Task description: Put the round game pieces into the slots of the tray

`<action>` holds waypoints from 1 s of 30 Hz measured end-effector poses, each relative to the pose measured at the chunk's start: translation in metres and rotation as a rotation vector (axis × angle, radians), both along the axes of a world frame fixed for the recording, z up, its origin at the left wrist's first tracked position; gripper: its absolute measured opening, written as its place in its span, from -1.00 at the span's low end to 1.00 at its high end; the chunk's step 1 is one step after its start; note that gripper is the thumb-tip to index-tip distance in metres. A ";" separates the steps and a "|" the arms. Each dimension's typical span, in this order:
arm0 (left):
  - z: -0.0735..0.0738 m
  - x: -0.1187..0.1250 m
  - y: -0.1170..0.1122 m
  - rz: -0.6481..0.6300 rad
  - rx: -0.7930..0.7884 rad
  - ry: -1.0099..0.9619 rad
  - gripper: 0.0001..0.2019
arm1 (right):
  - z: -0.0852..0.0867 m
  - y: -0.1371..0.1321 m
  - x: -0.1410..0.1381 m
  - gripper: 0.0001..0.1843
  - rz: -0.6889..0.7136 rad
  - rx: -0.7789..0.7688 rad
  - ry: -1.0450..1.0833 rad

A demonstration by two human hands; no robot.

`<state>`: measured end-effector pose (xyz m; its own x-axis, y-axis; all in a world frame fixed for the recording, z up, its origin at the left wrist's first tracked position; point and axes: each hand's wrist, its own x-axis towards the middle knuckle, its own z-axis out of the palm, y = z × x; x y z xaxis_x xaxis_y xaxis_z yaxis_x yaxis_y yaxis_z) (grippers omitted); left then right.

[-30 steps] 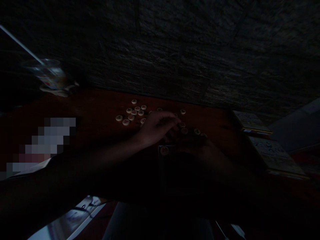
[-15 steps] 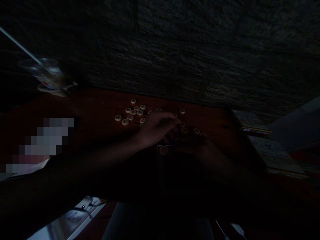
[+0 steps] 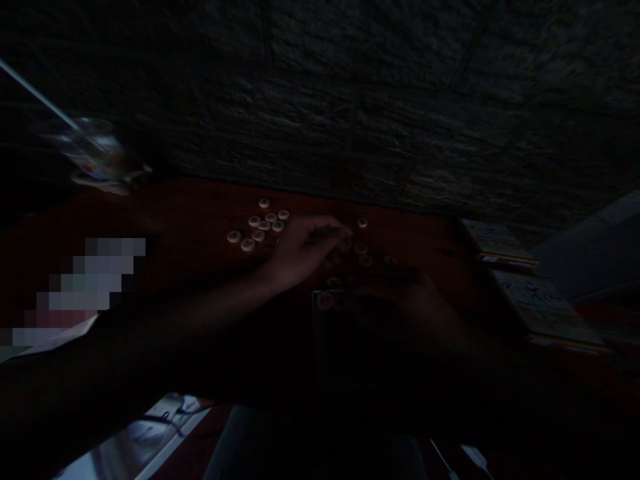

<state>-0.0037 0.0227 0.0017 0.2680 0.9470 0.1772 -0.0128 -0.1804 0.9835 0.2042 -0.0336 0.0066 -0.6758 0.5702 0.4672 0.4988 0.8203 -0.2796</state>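
Observation:
Round wooden Chinese chess pieces (image 3: 265,226) lie scattered on the reddish-brown table, in a cluster left of my left hand (image 3: 305,247). That hand hovers over the middle of them with its fingers curled in; what they hold, if anything, is hidden. More pieces (image 3: 365,261) lie to its right. My right hand (image 3: 400,290) is deep in shadow at the far edge of a dark, thin-rimmed box or board (image 3: 316,333), and its fingers are too dark to read. At that thing's far left corner sits one piece with a red character (image 3: 325,300).
Two flat printed boxes or books (image 3: 545,303) lie at the right. A clear plastic cup (image 3: 97,150) with a straw stands at the far left. Behind the table (image 3: 190,207) rises a rough stone wall (image 3: 320,100). A pale blurred-out object (image 3: 95,280) is at the left.
My left hand has shifted slightly left, covering some pieces of the cluster. A piece just beyond the dark box or board's far edge now shows. My right hand has moved little.

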 end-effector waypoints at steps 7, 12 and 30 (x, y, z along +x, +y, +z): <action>-0.005 -0.013 0.020 0.217 0.354 0.282 -0.82 | -0.006 0.034 0.022 -0.79 -0.392 -0.069 0.299; -0.013 -0.015 0.023 0.125 0.531 0.605 -0.85 | -0.013 0.048 0.029 -0.72 -0.428 -0.110 0.281; -0.021 0.008 0.032 -0.088 0.718 0.908 -0.78 | -0.023 0.058 0.025 -0.77 -0.404 -0.153 0.233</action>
